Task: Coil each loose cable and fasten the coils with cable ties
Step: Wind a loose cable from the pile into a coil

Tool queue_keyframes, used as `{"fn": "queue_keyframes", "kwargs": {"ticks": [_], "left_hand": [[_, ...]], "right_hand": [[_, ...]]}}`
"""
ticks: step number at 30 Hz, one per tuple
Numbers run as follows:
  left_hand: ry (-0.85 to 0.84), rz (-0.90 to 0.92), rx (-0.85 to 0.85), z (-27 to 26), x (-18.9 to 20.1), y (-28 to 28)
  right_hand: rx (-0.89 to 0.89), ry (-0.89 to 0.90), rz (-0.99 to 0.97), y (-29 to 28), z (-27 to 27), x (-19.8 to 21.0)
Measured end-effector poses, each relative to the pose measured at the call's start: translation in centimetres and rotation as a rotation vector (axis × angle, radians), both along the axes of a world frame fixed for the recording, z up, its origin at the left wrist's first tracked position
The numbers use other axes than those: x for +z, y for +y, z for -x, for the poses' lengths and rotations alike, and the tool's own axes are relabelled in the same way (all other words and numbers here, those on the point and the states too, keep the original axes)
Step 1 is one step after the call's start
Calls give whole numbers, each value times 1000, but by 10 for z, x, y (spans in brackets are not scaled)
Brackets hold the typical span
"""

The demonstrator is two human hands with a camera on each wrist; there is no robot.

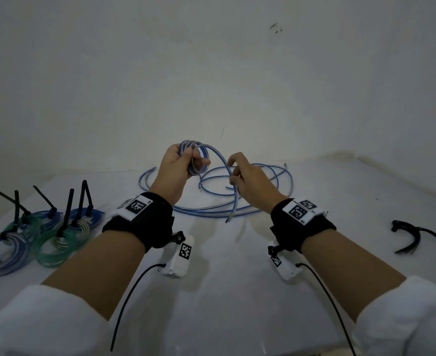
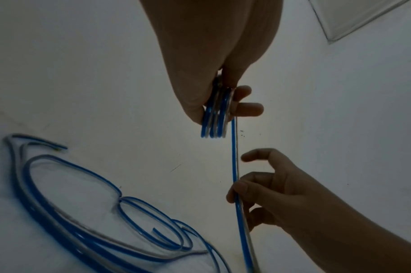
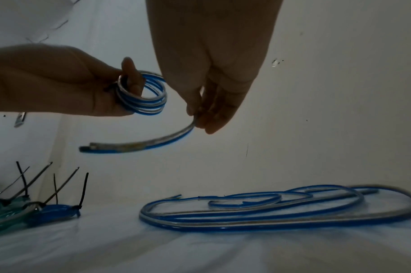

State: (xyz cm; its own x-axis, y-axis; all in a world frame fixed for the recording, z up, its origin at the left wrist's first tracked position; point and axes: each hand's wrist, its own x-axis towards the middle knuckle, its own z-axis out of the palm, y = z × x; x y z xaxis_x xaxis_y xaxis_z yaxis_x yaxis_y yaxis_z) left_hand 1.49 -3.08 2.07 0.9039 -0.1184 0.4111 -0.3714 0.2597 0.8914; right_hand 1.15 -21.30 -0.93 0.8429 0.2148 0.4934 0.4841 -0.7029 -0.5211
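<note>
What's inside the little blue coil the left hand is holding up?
A finger of the left hand passes through the blue coil. Its tip beyond the loops is hidden; otherwise only the wall shows through.

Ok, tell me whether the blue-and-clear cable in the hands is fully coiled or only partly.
Partly coiled. The left hand grips several finished loops; the right hand pinches the blue-and-clear cable's uncoiled tail, its end hanging free.

table [image 1: 237, 291]: white | 9 o'clock: tied coils [image 1: 39, 235] | 12 o'clock: loose blue cable [image 1: 250, 181] | 3 o'clock: black ties [image 1: 417, 237]
</note>
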Motion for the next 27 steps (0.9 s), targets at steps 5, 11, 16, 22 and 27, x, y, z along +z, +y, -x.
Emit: {"fn": "queue_keyframes", "kwargs": {"ticks": [5, 11, 16, 22, 27], "left_hand": [[1, 32, 47, -1, -1, 0], [6, 70, 18, -5, -7, 1], [32, 91, 8, -3, -10, -3], [40, 93, 18, 3, -13, -17], [-20, -36, 28, 5, -13, -19]], "right_hand": [[140, -10, 94, 0, 2, -6], [139, -147, 28, 4, 0, -8], [139, -189, -45, 14, -1, -7], [128, -181, -31, 26, 0, -7], [120, -119, -19, 28, 2, -6]]}}
